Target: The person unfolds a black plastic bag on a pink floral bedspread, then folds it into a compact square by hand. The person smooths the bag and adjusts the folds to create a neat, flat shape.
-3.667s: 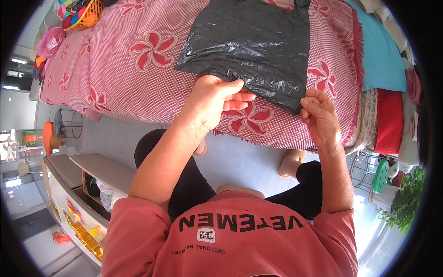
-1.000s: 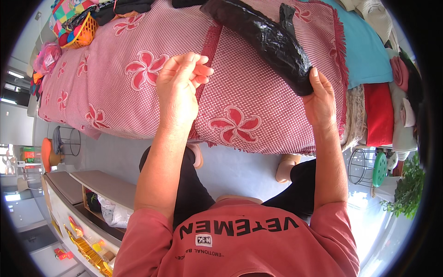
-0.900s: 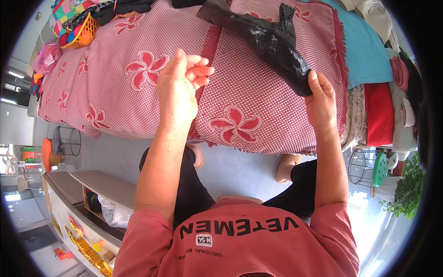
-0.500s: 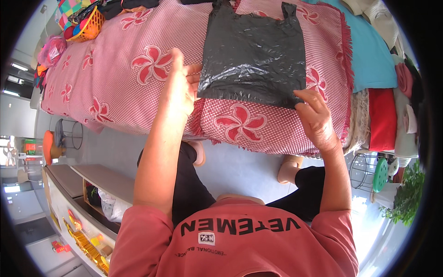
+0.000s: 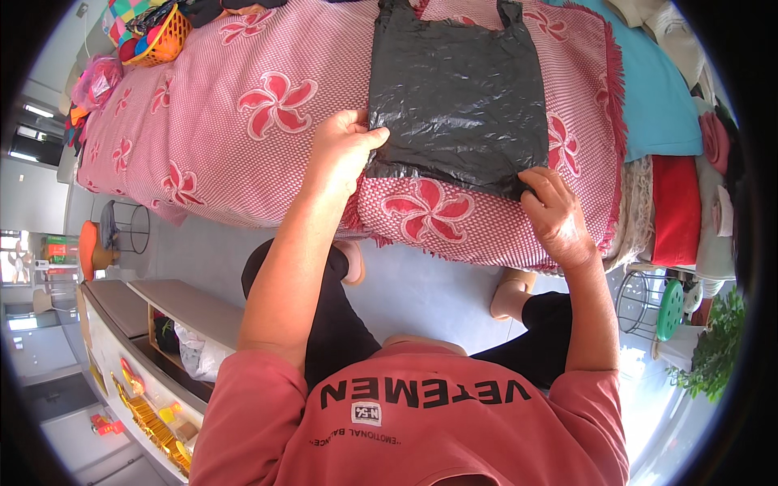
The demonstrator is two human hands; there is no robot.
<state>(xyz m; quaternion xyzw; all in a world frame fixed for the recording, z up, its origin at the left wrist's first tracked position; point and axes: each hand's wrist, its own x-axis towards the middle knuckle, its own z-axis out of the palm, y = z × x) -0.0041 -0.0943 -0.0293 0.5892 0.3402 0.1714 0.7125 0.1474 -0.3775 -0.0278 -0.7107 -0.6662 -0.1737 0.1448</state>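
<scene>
A black plastic bag lies spread flat on a pink cloth with red flowers, its two handles at the far side. My left hand grips the bag's left edge near the bottom, thumb on top and fingers partly hidden underneath. At the near right corner, my right hand pinches the bag between thumb and fingers. The bag's bottom edge runs between both hands, and its surface is creased and shiny.
An orange basket with balls stands at the far left beside a pink bag. Folded blue and red fabrics lie at the right. A green-topped stool and a plant are lower right; an open-lidded cabinet is lower left.
My left hand has turned from upright, with fingers raised at the bag's edge, to a thumb-over grip on it. My right hand stays at the near right corner.
</scene>
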